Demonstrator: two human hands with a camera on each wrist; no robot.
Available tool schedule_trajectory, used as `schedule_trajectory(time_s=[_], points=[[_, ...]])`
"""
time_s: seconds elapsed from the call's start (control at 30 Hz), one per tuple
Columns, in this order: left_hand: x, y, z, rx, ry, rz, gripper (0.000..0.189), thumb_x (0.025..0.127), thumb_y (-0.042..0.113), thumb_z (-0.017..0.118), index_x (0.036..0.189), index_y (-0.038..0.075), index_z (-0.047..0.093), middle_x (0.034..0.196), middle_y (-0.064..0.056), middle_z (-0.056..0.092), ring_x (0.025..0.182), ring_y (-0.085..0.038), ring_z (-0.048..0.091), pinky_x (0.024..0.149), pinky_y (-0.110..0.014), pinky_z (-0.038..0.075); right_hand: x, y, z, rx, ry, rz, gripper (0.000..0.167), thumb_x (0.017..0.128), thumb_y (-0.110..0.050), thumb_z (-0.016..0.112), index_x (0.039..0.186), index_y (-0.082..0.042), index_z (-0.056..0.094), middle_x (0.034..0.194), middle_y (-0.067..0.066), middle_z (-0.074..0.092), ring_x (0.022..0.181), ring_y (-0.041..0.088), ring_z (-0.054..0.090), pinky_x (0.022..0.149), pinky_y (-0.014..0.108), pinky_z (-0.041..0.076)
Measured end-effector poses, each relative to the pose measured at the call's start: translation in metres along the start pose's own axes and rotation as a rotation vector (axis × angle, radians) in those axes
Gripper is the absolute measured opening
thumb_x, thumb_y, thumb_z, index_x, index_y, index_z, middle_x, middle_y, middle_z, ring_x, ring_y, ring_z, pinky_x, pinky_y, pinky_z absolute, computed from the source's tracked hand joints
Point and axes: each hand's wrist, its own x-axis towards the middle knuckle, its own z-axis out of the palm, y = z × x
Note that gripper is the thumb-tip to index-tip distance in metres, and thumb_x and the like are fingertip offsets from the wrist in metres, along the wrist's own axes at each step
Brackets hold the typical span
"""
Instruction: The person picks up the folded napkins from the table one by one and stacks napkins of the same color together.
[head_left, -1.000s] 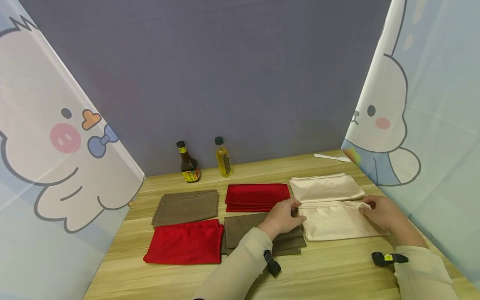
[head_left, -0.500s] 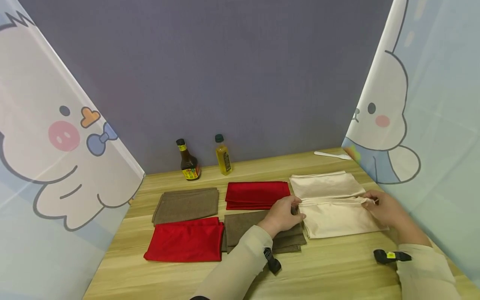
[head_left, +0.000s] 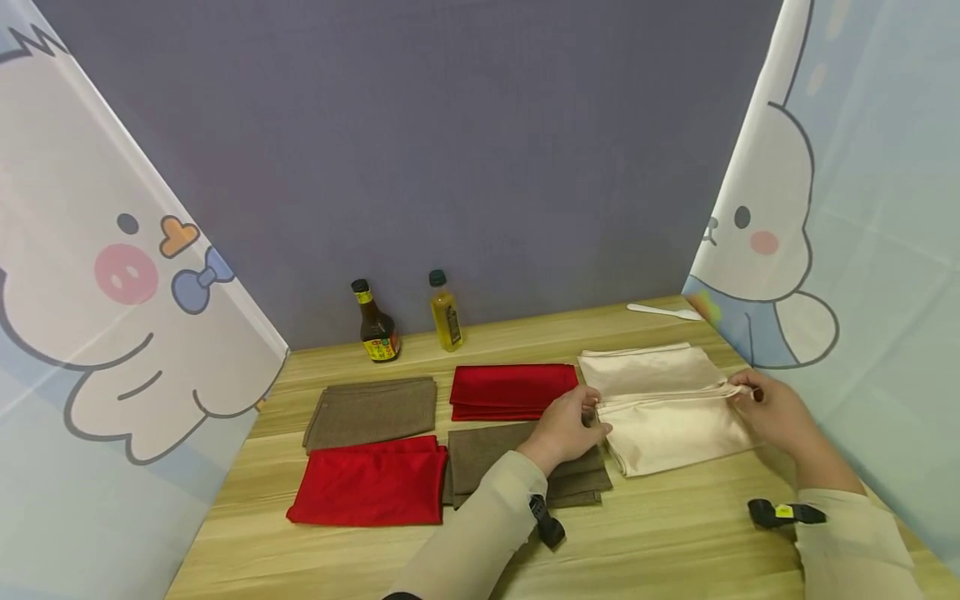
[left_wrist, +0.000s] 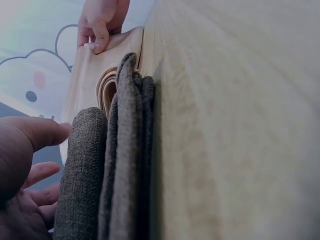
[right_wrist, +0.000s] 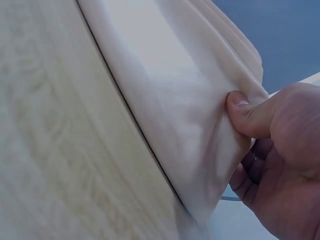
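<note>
Cream front cloth (head_left: 667, 433), right end pinched in the right hand's (head_left: 776, 417) fingers, left hand's (head_left: 562, 429) fingers loosely spread; looped folds (left_wrist: 102, 87) visible only from the left wrist

Table (head_left: 637, 542): bottles (head_left: 380, 335) behind cloths (head_left: 675, 435), utensil (head_left: 663, 312) right of bottles.

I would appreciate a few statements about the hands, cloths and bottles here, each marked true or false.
1. The right hand pinches the near cream cloth. True.
2. The left hand is at that cloth's left end. True.
3. Three bottles are out. False: there are two, a dark bottle and a yellow bottle.
4. The white utensil lies beyond both cream cloths. True.
5. Every cloth is cream. False: there are also red cloths and brown cloths.
</note>
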Motion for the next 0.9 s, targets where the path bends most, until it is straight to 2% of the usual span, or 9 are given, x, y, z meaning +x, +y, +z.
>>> schedule_trajectory(time_s=[0.2,0.47,0.67,0.8,0.9], points=[[0.001,0.003,0.002,0.041,0.002,-0.041,0.062,0.096,0.044,0.077,0.148,0.02,0.053,0.126,0.008,0.067,0.114,-0.007,0.065,0.095,-0.029,0.053,0.001,-0.001,0.0,0.015,0.013,0.023,0.01,0.106,-0.007,0.061,0.113,-0.001,0.063,0.072,0.003,0.047,0.06,0.011,0.039,0.052,0.031,0.034],[0.003,0.006,0.005,0.079,0.043,-0.03,0.051,0.095,0.041,0.079,0.14,0.027,0.061,0.109,0.011,0.067,0.1,-0.006,0.064,0.087,-0.026,0.053,0.0,-0.002,-0.002,0.073,0.065,0.019,0.01,0.107,-0.013,0.062,0.111,-0.004,0.062,0.073,0.001,0.047,0.063,0.012,0.04,0.053,0.031,0.032],[0.004,0.009,0.008,0.096,0.088,-0.019,0.047,0.093,0.035,0.082,0.137,0.028,0.065,0.107,0.012,0.069,0.099,-0.005,0.064,0.085,-0.025,0.053,0.0,-0.003,-0.003,0.093,0.074,0.022,0.011,0.106,-0.015,0.063,0.111,-0.006,0.062,0.067,-0.001,0.041,0.056,0.013,0.037,0.047,0.032,0.032],[0.004,0.01,0.01,0.116,0.123,-0.001,0.042,0.092,0.031,0.083,0.132,0.024,0.07,0.101,0.014,0.068,0.093,-0.003,0.062,0.082,-0.022,0.051,0.0,-0.004,-0.003,0.091,0.095,0.012,0.01,0.104,-0.01,0.067,0.11,-0.002,0.065,0.072,-0.001,0.052,0.061,0.009,0.042,0.051,0.029,0.034],[0.005,0.01,0.011,0.09,0.141,0.007,0.038,0.092,0.028,0.083,0.128,0.022,0.073,0.094,0.016,0.066,0.087,-0.001,0.06,0.078,-0.021,0.051,0.001,-0.004,-0.003,0.064,0.1,0.012,0.012,0.102,-0.009,0.069,0.11,0.0,0.067,0.08,0.0,0.061,0.067,0.005,0.047,0.054,0.026,0.037]])
